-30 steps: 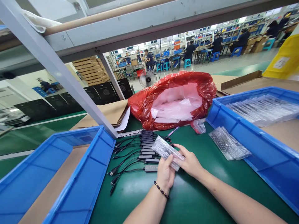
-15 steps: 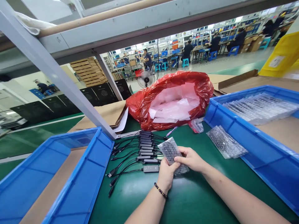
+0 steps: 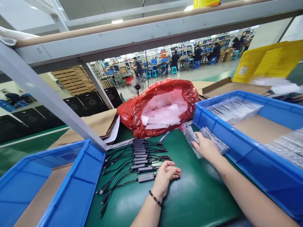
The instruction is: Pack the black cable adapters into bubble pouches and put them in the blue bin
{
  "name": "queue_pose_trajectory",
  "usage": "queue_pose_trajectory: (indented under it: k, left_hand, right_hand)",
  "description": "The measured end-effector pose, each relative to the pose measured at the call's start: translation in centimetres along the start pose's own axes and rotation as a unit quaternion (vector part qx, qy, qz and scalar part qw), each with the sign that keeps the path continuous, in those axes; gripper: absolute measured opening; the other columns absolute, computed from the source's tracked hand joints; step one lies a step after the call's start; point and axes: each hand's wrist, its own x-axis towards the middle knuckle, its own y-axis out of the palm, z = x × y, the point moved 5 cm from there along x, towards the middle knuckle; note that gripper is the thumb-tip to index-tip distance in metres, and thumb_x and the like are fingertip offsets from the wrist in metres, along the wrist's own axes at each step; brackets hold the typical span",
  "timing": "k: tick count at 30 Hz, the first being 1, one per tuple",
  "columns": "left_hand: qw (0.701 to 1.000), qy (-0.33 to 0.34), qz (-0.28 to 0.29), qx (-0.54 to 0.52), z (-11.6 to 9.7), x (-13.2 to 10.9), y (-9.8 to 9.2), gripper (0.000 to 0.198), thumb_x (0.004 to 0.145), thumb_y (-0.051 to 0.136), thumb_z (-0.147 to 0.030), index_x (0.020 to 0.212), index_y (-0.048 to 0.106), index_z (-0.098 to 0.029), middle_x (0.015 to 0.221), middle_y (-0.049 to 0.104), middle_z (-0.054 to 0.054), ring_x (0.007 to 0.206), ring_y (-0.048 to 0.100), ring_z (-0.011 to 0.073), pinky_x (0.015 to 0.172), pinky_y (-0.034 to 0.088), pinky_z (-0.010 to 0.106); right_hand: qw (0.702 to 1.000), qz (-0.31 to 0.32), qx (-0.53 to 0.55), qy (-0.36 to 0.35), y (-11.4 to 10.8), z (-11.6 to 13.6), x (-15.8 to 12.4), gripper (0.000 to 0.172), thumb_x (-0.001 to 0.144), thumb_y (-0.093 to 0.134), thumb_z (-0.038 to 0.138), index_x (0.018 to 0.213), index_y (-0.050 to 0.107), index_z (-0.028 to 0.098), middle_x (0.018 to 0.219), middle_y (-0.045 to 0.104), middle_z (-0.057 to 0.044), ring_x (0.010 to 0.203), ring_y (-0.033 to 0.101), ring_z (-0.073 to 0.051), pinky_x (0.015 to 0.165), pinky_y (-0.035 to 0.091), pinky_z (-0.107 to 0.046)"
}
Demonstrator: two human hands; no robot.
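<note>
My right hand grips a clear bubble-wrap packet, beside more bubble-wrapped packets lying against the right blue bin. My left hand is empty, its fingers loosely curled and apart, just right of the nearest grey adapter. A column of dark adapters with black cables runs away from me along the green table. Behind them stands a red plastic bag, open at the top, with pale sheets and pouches inside.
The right blue bin holds rows of wrapped packets on cardboard. Another blue bin with cardboard in it is at the left. A slanted metal post and an overhead bar frame the table. A yellow bin stands back right; people sit far behind.
My right hand has moved right with the packet, away from my left hand, which has let go and opened. The view has turned right, showing more of the right bin.
</note>
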Motion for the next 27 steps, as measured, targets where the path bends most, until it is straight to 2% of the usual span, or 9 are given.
queue_pose_trajectory:
  k: [1, 3, 6, 9, 15, 19, 24, 27]
  left_hand:
    - [1.000, -0.003, 0.003, 0.008, 0.0, -0.1, 0.1, 0.036, 0.065, 0.069, -0.035, 0.085, 0.047, -0.015, 0.075, 0.067, 0.009, 0.069, 0.063, 0.0161, 0.065, 0.044, 0.026]
    - [1.000, -0.007, 0.008, 0.025, 0.0, -0.2, 0.2, 0.035, 0.066, 0.069, -0.036, 0.084, 0.047, -0.015, 0.075, 0.068, 0.009, 0.069, 0.063, 0.0157, 0.065, 0.043, 0.026]
    - [0.999, -0.011, 0.012, 0.047, 0.2, -0.1, 0.2, 0.034, 0.067, 0.067, -0.037, 0.084, 0.048, -0.015, 0.075, 0.067, 0.009, 0.068, 0.062, 0.0151, 0.064, 0.043, 0.026]
    - [0.998, -0.014, 0.012, 0.064, 0.4, 0.0, -0.1, 0.034, 0.067, 0.066, -0.039, 0.083, 0.048, -0.015, 0.075, 0.067, 0.008, 0.068, 0.062, 0.0148, 0.064, 0.042, 0.025]
    - [0.996, -0.015, 0.003, 0.088, 0.1, 0.0, -0.1, 0.036, 0.065, 0.066, -0.043, 0.079, 0.050, -0.015, 0.075, 0.067, 0.008, 0.068, 0.062, 0.0152, 0.063, 0.042, 0.026]
    - [0.995, -0.013, 0.004, 0.099, -0.4, -0.4, 0.6, 0.038, 0.062, 0.066, -0.046, 0.076, 0.050, -0.015, 0.070, 0.065, 0.007, 0.061, 0.060, 0.0142, 0.059, 0.040, 0.025]
    - [0.991, -0.018, 0.015, 0.129, -0.3, -0.5, 1.0, 0.036, 0.062, 0.065, -0.045, 0.074, 0.050, -0.015, 0.068, 0.064, 0.006, 0.058, 0.058, 0.0125, 0.055, 0.039, 0.023]
    - [0.988, -0.026, 0.030, 0.152, 0.1, -0.6, 1.0, 0.038, 0.061, 0.063, -0.049, 0.071, 0.048, -0.016, 0.064, 0.061, 0.003, 0.051, 0.054, 0.0102, 0.044, 0.034, 0.020]
  right_hand:
    - [0.999, 0.006, -0.036, 0.013, 0.5, -1.1, 0.3, 0.045, 0.080, 0.051, 0.026, 0.123, 0.043, 0.013, 0.073, 0.066, -0.011, 0.062, 0.062, -0.025, 0.057, 0.042, -0.030]
    - [0.995, 0.030, -0.091, 0.014, 1.8, -2.6, 0.6, 0.049, 0.082, 0.047, 0.023, 0.130, 0.037, 0.016, 0.077, 0.066, -0.011, 0.065, 0.062, -0.025, 0.057, 0.043, -0.031]
    - [0.988, 0.059, -0.141, -0.025, 3.1, -3.4, 0.8, 0.037, 0.084, 0.044, 0.021, 0.121, 0.048, 0.020, 0.085, 0.064, -0.011, 0.070, 0.062, -0.024, 0.058, 0.043, -0.031]
    - [0.981, 0.062, -0.173, -0.057, 3.1, -3.9, 1.0, 0.027, 0.084, 0.044, 0.020, 0.106, 0.060, 0.020, 0.083, 0.061, -0.011, 0.074, 0.060, -0.024, 0.060, 0.041, -0.031]
    - [0.973, -0.002, -0.226, -0.044, 1.6, -5.0, 0.8, 0.023, 0.085, 0.047, 0.025, 0.099, 0.065, 0.024, 0.086, 0.055, -0.013, 0.081, 0.052, -0.028, 0.061, 0.034, -0.032]
    - [0.969, -0.036, -0.235, -0.066, 1.9, -4.4, 0.0, 0.024, 0.080, 0.056, 0.030, 0.101, 0.062, 0.021, 0.087, 0.052, -0.014, 0.084, 0.047, -0.028, 0.063, 0.031, -0.031]
    - [0.970, -0.061, -0.229, -0.060, 2.1, -4.0, -0.4, 0.022, 0.076, 0.061, 0.028, 0.098, 0.062, 0.022, 0.092, 0.051, -0.014, 0.085, 0.044, -0.027, 0.064, 0.030, -0.032]
    - [0.969, -0.071, -0.231, -0.057, 1.8, -3.8, -0.5, 0.023, 0.074, 0.063, 0.026, 0.096, 0.062, 0.021, 0.096, 0.050, -0.015, 0.087, 0.043, -0.029, 0.064, 0.030, -0.033]
